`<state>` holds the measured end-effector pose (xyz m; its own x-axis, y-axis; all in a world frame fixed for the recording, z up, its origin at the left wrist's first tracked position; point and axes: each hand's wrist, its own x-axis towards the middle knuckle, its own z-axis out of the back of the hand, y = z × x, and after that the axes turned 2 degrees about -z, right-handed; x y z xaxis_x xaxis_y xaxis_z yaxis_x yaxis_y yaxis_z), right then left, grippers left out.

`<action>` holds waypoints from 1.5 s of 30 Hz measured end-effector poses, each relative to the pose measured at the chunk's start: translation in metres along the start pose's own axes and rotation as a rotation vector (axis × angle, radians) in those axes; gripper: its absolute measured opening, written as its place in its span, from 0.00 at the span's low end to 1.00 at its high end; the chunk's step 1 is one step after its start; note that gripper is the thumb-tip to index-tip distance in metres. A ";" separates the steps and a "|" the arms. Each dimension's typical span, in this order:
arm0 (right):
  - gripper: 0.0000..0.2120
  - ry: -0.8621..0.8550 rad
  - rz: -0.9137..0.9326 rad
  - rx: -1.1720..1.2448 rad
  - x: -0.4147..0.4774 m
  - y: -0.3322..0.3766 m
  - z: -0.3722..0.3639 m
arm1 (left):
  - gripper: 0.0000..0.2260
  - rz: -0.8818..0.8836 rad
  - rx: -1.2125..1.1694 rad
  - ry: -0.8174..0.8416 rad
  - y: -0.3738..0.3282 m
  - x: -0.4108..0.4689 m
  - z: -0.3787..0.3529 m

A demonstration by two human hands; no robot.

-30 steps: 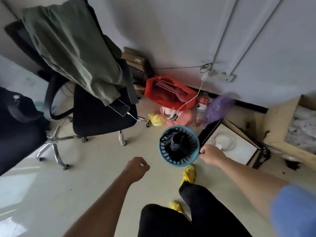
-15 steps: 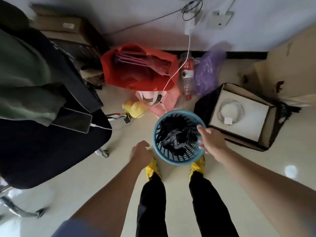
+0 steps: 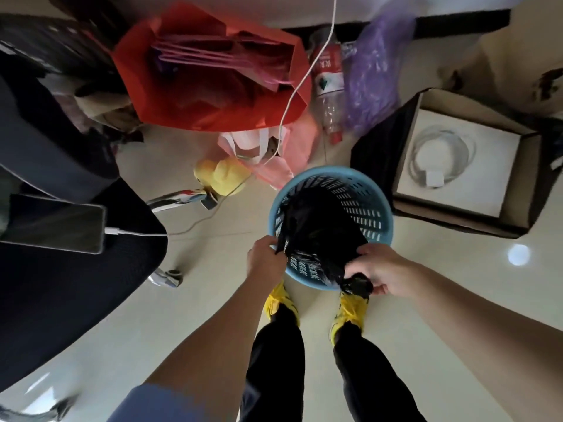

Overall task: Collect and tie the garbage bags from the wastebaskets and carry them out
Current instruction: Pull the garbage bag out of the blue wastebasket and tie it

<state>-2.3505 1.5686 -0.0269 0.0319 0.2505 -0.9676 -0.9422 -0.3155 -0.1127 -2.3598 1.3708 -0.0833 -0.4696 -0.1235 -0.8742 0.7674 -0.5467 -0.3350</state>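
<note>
Both hands have come onto the bag since half a second ago, when the left hovered beside the basket and the right lay on its rim. Now the black garbage bag [image 3: 320,226] sits inside the blue wastebasket [image 3: 377,202], with its edge drawn over the near rim. The left hand [image 3: 266,260] pinches the bag's edge at the basket's left side, fingers curled round the plastic. The right hand [image 3: 380,269] grips a bunched wad of the same bag at the near right rim, thumb and fingers closed on it.

The wastebasket stands on the pale floor [image 3: 213,300], just ahead of the person's yellow shoes [image 3: 350,312]. Just to its right lies an open cardboard box [image 3: 530,184] holding a coiled white cable [image 3: 441,159]. Beyond the basket lie a pink bag [image 3: 292,147] and a yellow soft toy [image 3: 222,178]. Farther back are a red bag [image 3: 213,95], a plastic bottle [image 3: 330,83] and a purple bag [image 3: 371,74]. At the left, a black office chair [image 3: 61,284] carries a phone [image 3: 54,223] plugged into a white charging lead [image 3: 137,233].
</note>
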 end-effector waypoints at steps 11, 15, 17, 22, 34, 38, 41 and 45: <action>0.10 -0.339 0.367 -0.071 -0.048 -0.031 0.041 | 0.09 -0.089 -0.193 -0.235 -0.056 -0.110 0.025; 0.10 -0.337 0.501 -0.045 -0.093 -0.037 0.062 | 0.11 -0.143 -0.228 -0.352 -0.062 -0.170 0.028; 0.10 -0.355 0.550 -0.049 -0.116 -0.044 0.069 | 0.14 -0.157 -0.197 -0.412 -0.056 -0.200 0.031; 0.11 -0.424 0.690 -0.033 -0.154 -0.075 0.074 | 0.17 -0.176 0.030 -0.536 -0.025 -0.253 0.039; 0.13 -0.738 0.990 0.130 -0.216 -0.189 0.024 | 0.07 -0.417 0.200 -0.726 0.110 -0.363 0.040; 0.13 -0.746 1.016 0.175 -0.242 -0.229 0.009 | 0.06 -0.479 0.041 -0.739 0.145 -0.406 0.033; 0.13 -0.703 1.002 0.183 -0.244 -0.252 0.001 | 0.05 -0.445 -0.063 -0.714 0.166 -0.420 0.025; 0.14 -0.603 0.902 0.172 -0.212 -0.272 -0.011 | 0.06 -0.397 -0.137 -0.689 0.195 -0.418 0.001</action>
<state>-2.0976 1.5911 0.2059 -0.8165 0.4129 -0.4036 -0.5725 -0.4881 0.6588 -2.0143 1.3151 0.2168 -0.8476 -0.4489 -0.2829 0.5128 -0.5559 -0.6542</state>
